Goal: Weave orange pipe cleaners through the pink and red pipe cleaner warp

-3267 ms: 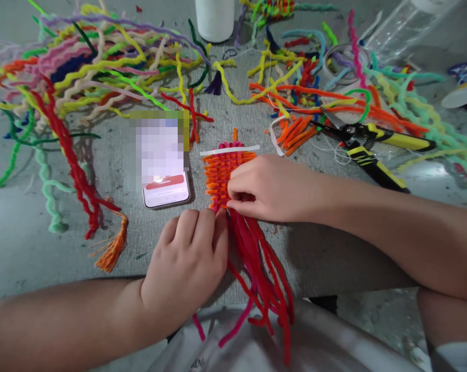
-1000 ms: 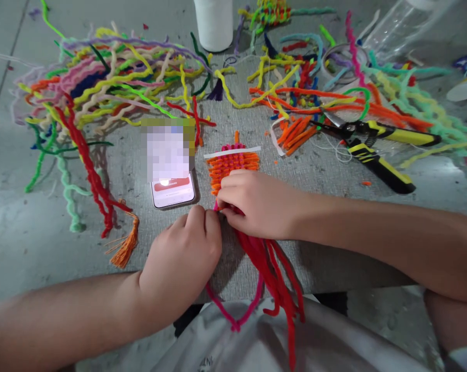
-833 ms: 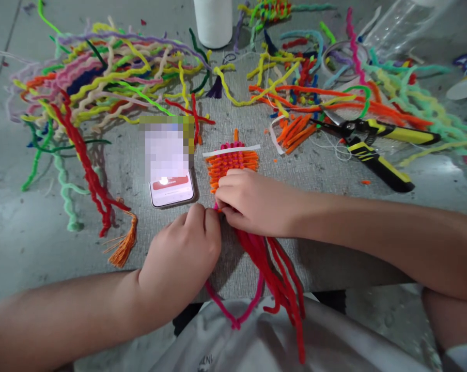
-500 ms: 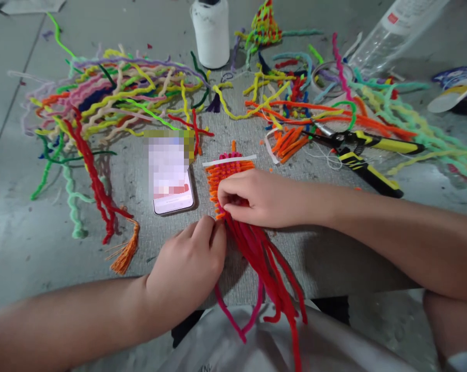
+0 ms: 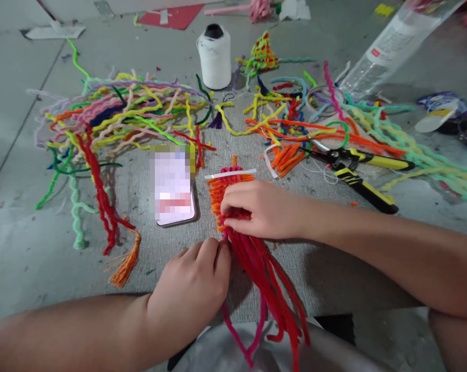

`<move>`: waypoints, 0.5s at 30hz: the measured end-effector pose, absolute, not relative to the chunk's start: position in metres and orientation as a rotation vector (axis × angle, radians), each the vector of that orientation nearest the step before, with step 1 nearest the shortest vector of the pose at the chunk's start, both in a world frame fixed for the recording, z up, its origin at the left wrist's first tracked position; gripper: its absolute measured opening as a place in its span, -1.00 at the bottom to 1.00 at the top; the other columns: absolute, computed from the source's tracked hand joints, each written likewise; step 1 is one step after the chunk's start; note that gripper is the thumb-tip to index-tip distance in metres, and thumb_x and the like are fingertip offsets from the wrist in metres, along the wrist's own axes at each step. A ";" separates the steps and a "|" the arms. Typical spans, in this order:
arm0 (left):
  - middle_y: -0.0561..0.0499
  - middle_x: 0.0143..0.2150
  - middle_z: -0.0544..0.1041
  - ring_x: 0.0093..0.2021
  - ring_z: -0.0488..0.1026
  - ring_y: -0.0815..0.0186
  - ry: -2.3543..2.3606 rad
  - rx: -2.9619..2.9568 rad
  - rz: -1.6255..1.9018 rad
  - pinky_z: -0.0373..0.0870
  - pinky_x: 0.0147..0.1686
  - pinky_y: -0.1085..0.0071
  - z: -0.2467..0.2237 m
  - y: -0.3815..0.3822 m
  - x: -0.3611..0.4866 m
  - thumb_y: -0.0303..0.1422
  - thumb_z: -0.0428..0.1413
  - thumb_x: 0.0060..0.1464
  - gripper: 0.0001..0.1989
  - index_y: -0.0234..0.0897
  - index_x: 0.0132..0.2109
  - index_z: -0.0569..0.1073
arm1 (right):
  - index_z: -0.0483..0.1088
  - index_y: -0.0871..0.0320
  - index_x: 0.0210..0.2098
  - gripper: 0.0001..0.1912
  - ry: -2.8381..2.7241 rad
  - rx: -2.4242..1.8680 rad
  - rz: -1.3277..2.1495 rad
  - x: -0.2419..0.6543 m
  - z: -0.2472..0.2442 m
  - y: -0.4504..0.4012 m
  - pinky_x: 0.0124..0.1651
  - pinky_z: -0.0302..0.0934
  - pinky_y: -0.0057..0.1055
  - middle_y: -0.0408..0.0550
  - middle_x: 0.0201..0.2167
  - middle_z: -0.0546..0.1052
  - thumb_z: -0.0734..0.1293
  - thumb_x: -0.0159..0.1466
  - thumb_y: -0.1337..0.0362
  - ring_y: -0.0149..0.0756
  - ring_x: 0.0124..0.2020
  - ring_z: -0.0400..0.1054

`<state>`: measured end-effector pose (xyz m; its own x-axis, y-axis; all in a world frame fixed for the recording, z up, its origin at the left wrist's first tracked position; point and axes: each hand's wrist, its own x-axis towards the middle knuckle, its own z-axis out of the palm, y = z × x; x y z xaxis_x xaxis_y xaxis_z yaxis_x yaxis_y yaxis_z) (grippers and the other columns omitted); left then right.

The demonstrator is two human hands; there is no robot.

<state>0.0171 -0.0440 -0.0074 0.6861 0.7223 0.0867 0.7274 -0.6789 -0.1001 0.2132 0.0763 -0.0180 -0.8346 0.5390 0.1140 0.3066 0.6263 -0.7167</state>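
Note:
An orange and pink woven piece (image 5: pixel 216 199) lies near the middle of the table, a white strip (image 5: pixel 233 173) across its top. Long red strands (image 5: pixel 257 263) hang from its lower end over the table's front edge. My right hand (image 5: pixel 257 209) rests on the weave, thumb and fingers curled against it. Just below the weave's lower left corner, my left hand (image 5: pixel 198 274) is closed with its fingertips pinching a magenta strand (image 5: pixel 233 330), which loops down toward my lap.
A phone (image 5: pixel 175 199) lies left of the weave. Behind are heaped fuzzy strands (image 5: pixel 117 111), a white thread spool (image 5: pixel 215 62) and a clear bottle (image 5: pixel 388 51). Yellow-black pliers (image 5: pixel 357 181) lie to the right, an orange tassel (image 5: pixel 127 263) at the left.
The view has shifted, so the table items appear lower. My left hand has drawn slightly down from the weave's lower corner; my right hand stays on the weave.

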 end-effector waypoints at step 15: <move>0.03 -0.44 0.41 -0.52 0.43 0.23 -1.198 -2.994 -0.170 0.52 -0.60 0.31 -0.016 -0.042 0.022 -0.58 0.05 0.19 -0.82 -0.26 -0.36 0.39 | 0.54 0.27 -0.19 -0.80 -2.789 -0.546 0.699 0.209 -0.023 0.078 -0.03 0.32 -0.26 0.10 -0.19 0.59 0.28 0.46 0.35 -0.19 -0.15 0.46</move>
<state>0.0218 -0.0419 -0.0156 0.7200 0.6909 0.0646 0.6817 -0.7217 0.1203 0.2088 0.0777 -0.0235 -0.9082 0.4024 0.1154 0.3005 0.8185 -0.4897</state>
